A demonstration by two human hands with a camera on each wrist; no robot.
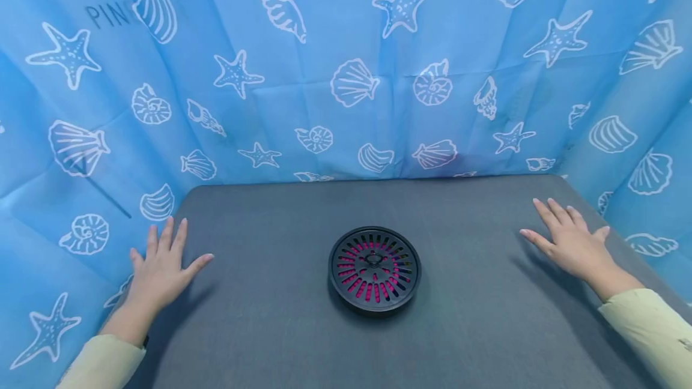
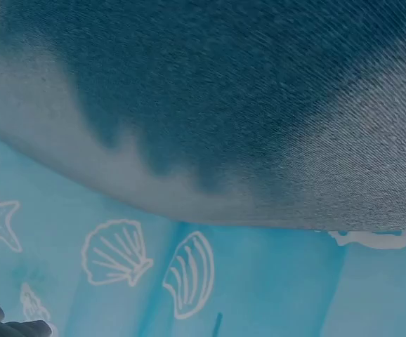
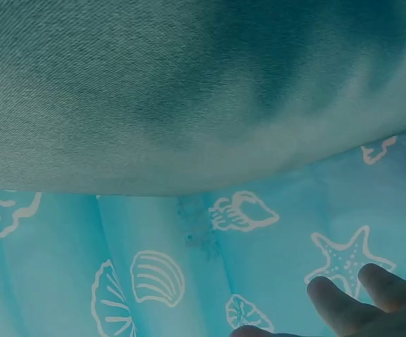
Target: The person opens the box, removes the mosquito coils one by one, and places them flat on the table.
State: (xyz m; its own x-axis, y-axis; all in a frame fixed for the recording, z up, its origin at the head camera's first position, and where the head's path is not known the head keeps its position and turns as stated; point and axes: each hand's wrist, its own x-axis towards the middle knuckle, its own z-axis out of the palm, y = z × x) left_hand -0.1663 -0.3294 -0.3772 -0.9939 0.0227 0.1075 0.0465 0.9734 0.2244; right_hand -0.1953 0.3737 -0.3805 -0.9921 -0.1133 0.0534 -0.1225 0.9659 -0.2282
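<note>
A round black container (image 1: pixel 375 308) stands in the middle of the grey table, its slotted lid (image 1: pixel 373 239) on top with a small ring-shaped knob. Bright pink pieces (image 1: pixel 369 293) show through the slots. To its left, my left hand (image 1: pixel 159 272) is spread over the table's left side, fingers straight and nothing in it. My right hand (image 1: pixel 575 245) hovers on the far right with fingers extended, its shadow falling on the cloth below. Both hands are well apart from the container. Fingertips (image 3: pixel 333 302) of the right hand show low in the right wrist view.
The table (image 1: pixel 259 329) has a grey cloth surface with rounded far corners. A blue curtain (image 1: pixel 303 113) printed with white shells and starfish hangs behind it and along both sides, close to the table's edges.
</note>
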